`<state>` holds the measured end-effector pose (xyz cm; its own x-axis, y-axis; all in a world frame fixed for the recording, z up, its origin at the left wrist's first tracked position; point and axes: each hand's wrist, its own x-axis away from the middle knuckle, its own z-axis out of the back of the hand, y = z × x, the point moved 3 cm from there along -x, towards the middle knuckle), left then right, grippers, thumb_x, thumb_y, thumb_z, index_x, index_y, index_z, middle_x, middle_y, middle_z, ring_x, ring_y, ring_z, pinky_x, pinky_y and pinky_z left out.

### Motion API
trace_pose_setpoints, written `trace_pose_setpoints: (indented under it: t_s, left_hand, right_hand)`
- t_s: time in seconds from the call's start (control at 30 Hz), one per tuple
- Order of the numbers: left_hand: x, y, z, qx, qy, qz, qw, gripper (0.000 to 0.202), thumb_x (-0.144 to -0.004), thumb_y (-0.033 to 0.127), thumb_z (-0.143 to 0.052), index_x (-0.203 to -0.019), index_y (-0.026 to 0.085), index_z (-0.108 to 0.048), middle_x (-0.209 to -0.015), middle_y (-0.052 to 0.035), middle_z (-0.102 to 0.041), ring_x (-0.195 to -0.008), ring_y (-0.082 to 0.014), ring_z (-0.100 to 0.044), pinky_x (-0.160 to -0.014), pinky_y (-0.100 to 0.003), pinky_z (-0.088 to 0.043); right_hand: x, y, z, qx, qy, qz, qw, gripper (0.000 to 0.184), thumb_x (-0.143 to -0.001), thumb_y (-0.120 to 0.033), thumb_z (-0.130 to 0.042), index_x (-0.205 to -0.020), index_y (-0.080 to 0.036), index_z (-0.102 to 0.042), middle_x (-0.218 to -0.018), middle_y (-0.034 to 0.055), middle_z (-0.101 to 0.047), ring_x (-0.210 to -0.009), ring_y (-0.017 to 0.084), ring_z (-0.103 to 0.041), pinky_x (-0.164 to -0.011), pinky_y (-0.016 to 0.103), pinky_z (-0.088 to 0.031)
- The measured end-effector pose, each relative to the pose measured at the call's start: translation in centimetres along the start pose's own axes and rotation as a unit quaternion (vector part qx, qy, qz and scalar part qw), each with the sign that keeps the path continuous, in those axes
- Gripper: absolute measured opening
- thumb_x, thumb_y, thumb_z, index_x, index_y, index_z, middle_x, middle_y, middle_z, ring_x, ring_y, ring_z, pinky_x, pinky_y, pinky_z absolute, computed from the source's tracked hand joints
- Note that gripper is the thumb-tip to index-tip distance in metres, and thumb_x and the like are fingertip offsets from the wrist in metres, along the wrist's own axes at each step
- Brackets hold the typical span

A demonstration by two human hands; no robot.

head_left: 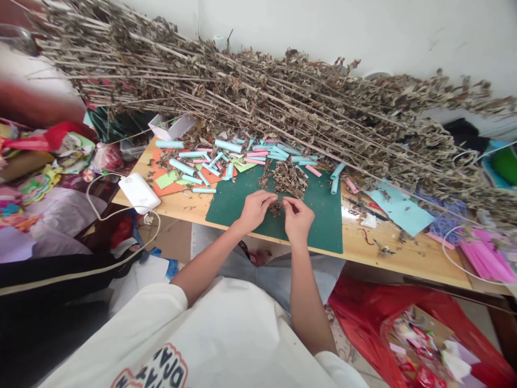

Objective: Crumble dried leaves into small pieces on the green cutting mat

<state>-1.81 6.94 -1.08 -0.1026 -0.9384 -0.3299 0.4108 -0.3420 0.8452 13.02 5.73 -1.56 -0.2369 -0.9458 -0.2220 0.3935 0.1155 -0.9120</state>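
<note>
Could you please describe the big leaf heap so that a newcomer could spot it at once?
On the wooden table lies a dark green mat. The dried leaf heap sits on it, just beyond the left hand and right hand; it is clearly larger than the crumbled bits between them.

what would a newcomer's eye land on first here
Probably the heap of dried stalks sprawling across the back. Next, the left hand and right hand, both pinched, over the green mat before a leaf pile. At lower right, a red bag gapes open with scraps inside.
</note>
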Motion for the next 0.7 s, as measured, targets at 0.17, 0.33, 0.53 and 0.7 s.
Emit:
trace_pose_setpoints:
  t_s: [0.17, 0.33, 0.53, 0.7]
  left_hand:
    - [-0.2, -0.7, 0.4, 0.01, -0.004, -0.007, 1.0, 0.026, -0.093, 0.016, -0.049, -0.105, 0.017, -0.072, -0.094, -0.0082, -0.072, -0.085, -0.0157, -0.066, -0.079, -0.027, -0.051]
    - [-0.1, -0.6, 0.2, 0.029, -0.001, 0.034, 0.999, 0.018, -0.089, 0.017, -0.057, -0.1, 0.018, -0.072, -0.095, -0.0052, -0.074, -0.086, -0.0159, -0.069, -0.081, -0.026, -0.051]
    - [-0.1, -0.1, 0.2, 0.006, -0.03, 0.006, 1.0, 0.015, -0.092, 0.022, -0.054, -0.091, 0.018, -0.069, -0.087, -0.0022, -0.072, -0.08, -0.0136, -0.066, -0.078, -0.024, -0.05]
    - [0.0, 0.1, 0.2, -0.062, -0.036, -0.043, 0.997, 0.016, -0.093, 0.019, -0.05, -0.091, 0.016, -0.066, -0.09, -0.006, -0.067, -0.086, -0.0158, -0.061, -0.081, -0.027, -0.048]
  right_hand:
    - [-0.1, -0.4, 0.2, 0.049, -0.032, 0.076, 0.995, 0.028, -0.083, -0.02, -0.053, -0.102, -0.018, -0.073, -0.106, 0.0101, -0.072, -0.096, 0.022, -0.067, -0.083, 0.036, -0.055]
    - [0.1, -1.3, -0.2, 0.075, -0.053, 0.111, 0.99, 0.025, -0.086, -0.026, -0.056, -0.105, -0.02, -0.072, -0.105, 0.0091, -0.072, -0.096, 0.022, -0.066, -0.086, 0.037, -0.055]
    - [0.3, -1.2, -0.3, 0.123, -0.044, 0.152, 0.98, 0.021, -0.09, -0.026, -0.054, -0.093, -0.02, -0.074, -0.091, 0.0077, -0.073, -0.087, 0.022, -0.066, -0.085, 0.037, -0.053]
    - [0.6, -1.5, -0.3, 0.142, -0.057, 0.176, 0.972, 0.021, -0.09, -0.024, -0.053, -0.092, -0.018, -0.073, -0.089, 0.0082, -0.072, -0.084, 0.021, -0.066, -0.082, 0.034, -0.052]
